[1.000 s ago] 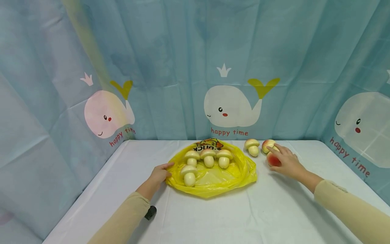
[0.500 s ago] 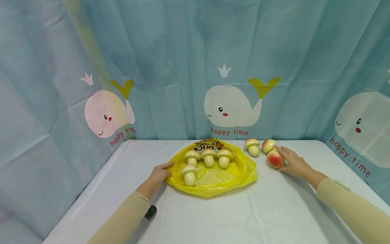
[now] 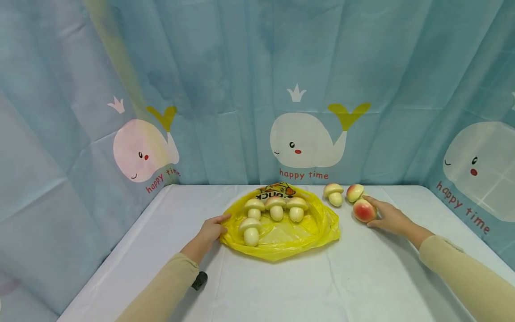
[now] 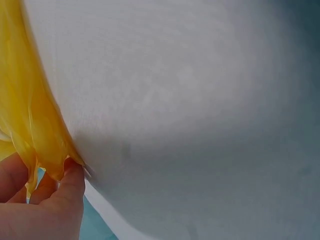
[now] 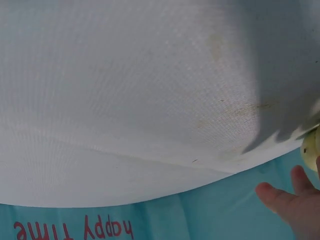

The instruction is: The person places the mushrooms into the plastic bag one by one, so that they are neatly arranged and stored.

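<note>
A yellow plastic bag [image 3: 281, 250] lies spread open in the middle of the white table in the head view. Several cream toy mushrooms [image 3: 251, 236] rest in it. My left hand [image 3: 210, 231] pinches the bag's left edge; in the left wrist view, thumb and fingers hold the bunched plastic. At the right, a toy mushroom with a red cap [image 3: 364, 211] lies on its side, cap toward me. My right hand [image 3: 390, 218] is at its right side, fingers extended along its far side and thumb at its near edge. In the right wrist view the fingers [image 5: 272, 195] look spread.
Another toy mushroom with a reddish cap [image 3: 354, 193] lies just behind the red-capped one. A cream toy mushroom [image 3: 334, 195] stands between it and the bag. A small black object [image 3: 200, 281] sits beside my left forearm. A blue whale-print curtain [image 3: 241, 89] borders the table [image 3: 306, 290].
My right hand has drawn back rightward from over the red-capped mushroom to its right side, uncovering the cap. My left hand and the bag stay in place.
</note>
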The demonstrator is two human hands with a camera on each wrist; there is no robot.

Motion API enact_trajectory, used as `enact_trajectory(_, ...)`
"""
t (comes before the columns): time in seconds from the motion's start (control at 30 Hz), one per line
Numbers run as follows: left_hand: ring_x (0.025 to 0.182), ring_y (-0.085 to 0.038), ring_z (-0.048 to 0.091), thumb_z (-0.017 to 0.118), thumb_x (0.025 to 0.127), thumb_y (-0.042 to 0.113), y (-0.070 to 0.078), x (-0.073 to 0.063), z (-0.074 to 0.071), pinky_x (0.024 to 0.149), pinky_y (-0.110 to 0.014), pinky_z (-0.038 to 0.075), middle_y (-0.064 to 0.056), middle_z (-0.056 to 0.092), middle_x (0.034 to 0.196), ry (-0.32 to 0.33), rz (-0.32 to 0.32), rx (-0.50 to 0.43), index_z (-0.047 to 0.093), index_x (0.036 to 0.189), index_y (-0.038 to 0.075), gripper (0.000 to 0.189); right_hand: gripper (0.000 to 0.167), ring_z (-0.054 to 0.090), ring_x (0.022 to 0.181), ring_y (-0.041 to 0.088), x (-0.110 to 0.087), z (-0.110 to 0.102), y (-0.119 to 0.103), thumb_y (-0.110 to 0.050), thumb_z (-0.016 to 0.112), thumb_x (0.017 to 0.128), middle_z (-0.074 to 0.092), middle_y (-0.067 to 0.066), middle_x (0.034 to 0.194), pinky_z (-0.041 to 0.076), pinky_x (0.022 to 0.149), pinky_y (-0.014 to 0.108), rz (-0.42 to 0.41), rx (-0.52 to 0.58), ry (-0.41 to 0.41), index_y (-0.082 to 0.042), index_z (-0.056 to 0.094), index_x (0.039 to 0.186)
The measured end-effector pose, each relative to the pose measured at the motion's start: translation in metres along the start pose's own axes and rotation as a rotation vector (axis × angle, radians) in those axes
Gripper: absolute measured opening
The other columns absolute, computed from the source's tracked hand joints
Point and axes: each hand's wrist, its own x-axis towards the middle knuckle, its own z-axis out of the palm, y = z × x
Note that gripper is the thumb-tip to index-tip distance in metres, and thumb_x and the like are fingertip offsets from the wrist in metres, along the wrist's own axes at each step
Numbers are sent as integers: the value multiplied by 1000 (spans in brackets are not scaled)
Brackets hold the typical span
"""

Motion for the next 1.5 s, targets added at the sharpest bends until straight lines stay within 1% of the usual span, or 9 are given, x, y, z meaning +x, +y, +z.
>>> enact_trajectory(0.13,137,-39,31,48,89,-11,0,-1,1,108,-45,35,-25,30,152,3,0,-5,51,140,2,53,87,31,127,59,-2,0,0,-17,79,79,34,38,142,26,97,73,29,52,-7,4,30,147)
enact_trajectory(0.23,137,-39,31,48,89,-11,0,-1,1,108,-46,35,-25,29,152,3,-5,-4,51,140,2,53,89,34,125,58,-5,-1,-3,-19,79,80,34,38,142,28,95,74,59,108,-9,3,27,149)
enact_trajectory(0.47,137,-40,30,47,89,-12,1,-2,0,109,-46,34,-25,29,152,1,-11,2,51,140,2,53,88,47,114,52,-8,-6,-17,-20,77,82,39,38,138,43,90,63,76,239,-12,9,26,147)
enact_trajectory(0.57,137,-40,30,47,89,-11,1,-2,1,109,-47,33,-25,29,152,1,-11,5,51,140,2,53,87,47,115,49,-10,-11,-25,-25,75,85,39,36,138,46,90,59,123,305,-51,9,24,147)
enact_trajectory(0.73,137,-39,31,47,89,-12,1,-2,1,109,-46,34,-24,29,152,5,-20,-1,51,140,2,53,89,46,119,46,-15,-18,-39,-30,70,89,37,37,139,46,91,58,245,432,-123,7,17,150)
enact_trajectory(0.9,137,-38,32,47,88,-12,1,-1,1,109,-45,35,-24,30,152,3,-17,0,51,140,3,54,89,57,112,35,-19,-24,-51,-29,63,94,42,35,134,50,92,46,325,637,-173,9,5,150)
enact_trajectory(1.0,137,-38,32,47,88,-11,1,-1,1,109,-45,34,-24,30,152,2,-13,1,51,140,3,54,87,59,109,30,-20,-26,-58,-30,59,97,50,26,128,51,90,39,330,730,-191,10,1,150)
enact_trajectory(1.13,138,-38,30,47,88,-11,0,-2,0,109,-46,34,-24,30,152,-2,-8,3,51,140,3,54,85,58,109,26,-22,-27,-65,-31,55,99,53,15,126,50,91,39,306,797,-204,9,0,150)
enact_trajectory(1.5,138,-40,29,46,89,-12,1,-3,-1,109,-47,33,-25,28,153,-17,-5,3,50,141,2,54,79,59,101,20,-19,-26,-84,-30,49,102,54,9,117,51,90,34,247,951,-238,14,2,147)
